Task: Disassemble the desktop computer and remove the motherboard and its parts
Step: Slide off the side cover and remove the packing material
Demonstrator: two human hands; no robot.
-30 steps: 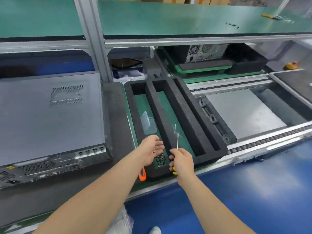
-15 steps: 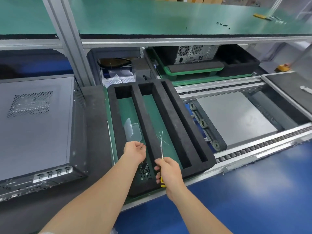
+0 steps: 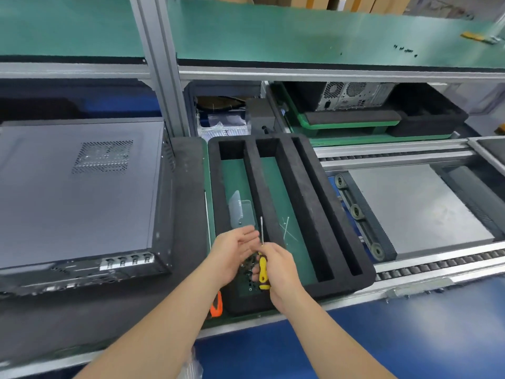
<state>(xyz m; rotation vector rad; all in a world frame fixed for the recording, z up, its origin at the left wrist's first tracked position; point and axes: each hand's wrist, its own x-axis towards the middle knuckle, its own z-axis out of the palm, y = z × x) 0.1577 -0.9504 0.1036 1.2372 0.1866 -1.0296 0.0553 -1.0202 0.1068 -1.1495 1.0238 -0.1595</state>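
Right hand [image 3: 278, 266] first: my fingers are curled tight round the yellow handle of the screwdriver [image 3: 263, 272], and its thin shaft points away from me over the tray. My left hand [image 3: 233, 253] is just beside it, fingers straight and loose, holding nothing. The fingertips come very close to the shaft, and I can't tell whether they touch it.

Both hands hover over the near end of the black foam tray [image 3: 314, 203], which sits by the near edge of the bench [image 3: 188, 214]. Under my hands a heap of small dark screws [image 3: 247, 272] lies in the near end of the leftmost compartment. An orange tool [image 3: 216, 303] pokes out at the tray's near left corner, half hidden by my forearm.

Farther up that same compartment lies a clear plastic piece [image 3: 240, 209]. In the next compartment are a few thin white cable ties [image 3: 288, 231], crossed over each other.

The desktop computer [image 3: 82, 192] takes up the left side of the bench, well apart from my hands. It lies flat with its dark grey side panel on top and a perforated vent patch showing. Its port side faces the near edge, and the case is closed.

To the right of the tray is a grey plate [image 3: 410, 209] on the conveyor. Past the bench's far edge, under the green upper shelf [image 3: 273, 31], a second computer [image 3: 355, 95] shows its rear.
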